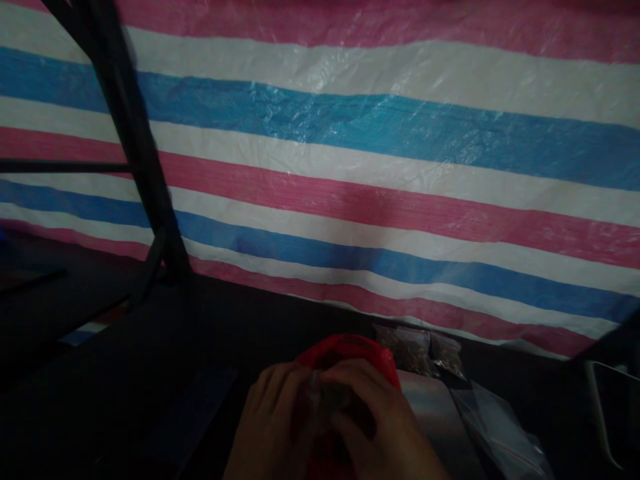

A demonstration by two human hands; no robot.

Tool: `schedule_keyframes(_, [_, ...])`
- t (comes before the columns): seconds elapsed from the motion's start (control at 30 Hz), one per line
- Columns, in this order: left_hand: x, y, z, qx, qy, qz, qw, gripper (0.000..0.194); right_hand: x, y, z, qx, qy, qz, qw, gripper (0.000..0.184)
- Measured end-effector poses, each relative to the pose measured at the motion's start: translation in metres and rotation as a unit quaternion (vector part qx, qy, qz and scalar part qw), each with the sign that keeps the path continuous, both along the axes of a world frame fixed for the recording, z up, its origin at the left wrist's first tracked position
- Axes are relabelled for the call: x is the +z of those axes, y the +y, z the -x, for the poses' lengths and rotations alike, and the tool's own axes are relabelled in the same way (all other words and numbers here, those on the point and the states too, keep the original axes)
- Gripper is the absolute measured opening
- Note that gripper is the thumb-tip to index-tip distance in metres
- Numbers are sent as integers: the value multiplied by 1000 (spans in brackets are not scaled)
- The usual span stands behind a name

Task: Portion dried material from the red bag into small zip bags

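Low in the head view, my left hand (273,420) and my right hand (387,417) come together over an open red plastic bag (350,343). The fingers of my left hand are closed on a small clear plastic bag (315,393), which stands between the two hands. My right hand is curled, its thumb and fingers bent inward against the small bag. Something dark and greyish shows between those fingers, too dim to name. What the red bag holds is mostly hidden in shadow and by my hands.
Filled clear packets (413,348) lie behind the red bag, another small packet (447,353) beside them. To the right are a greyish flat sheet (440,413), flat clear bags (505,433) and a phone-like object (615,413). A dark metal frame (135,147) stands left, before a striped tarp (375,160).
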State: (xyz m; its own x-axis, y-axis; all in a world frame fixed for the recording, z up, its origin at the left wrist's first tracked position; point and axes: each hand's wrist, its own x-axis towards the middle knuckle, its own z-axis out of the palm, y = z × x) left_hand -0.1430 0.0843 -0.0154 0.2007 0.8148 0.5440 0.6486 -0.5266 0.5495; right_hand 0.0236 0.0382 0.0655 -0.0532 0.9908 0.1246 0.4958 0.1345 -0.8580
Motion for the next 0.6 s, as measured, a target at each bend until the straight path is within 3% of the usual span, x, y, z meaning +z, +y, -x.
schedule_keyframes(0.1, [-1,-1,-2,2,32,-51,998,26,1,2,2,19,-58,-32,998,61])
schedule_keyframes(0.17, [-3,-2,-2,3,44,-47,998,31,2,2,3,40,-92,-51,994,59])
schedule_keyframes(0.33, [-7,-4,-3,-24,32,63,997,32,3,2,11,28,-132,-51,990,61])
schedule_keyframes(0.47, [-4,-6,-9,-1,5,126,992,42,-9,7,14,-12,-101,-42,994,59])
schedule_keyframes(0.6, [-2,-4,-15,-3,19,176,984,49,-20,12,10,-28,-90,-79,992,61])
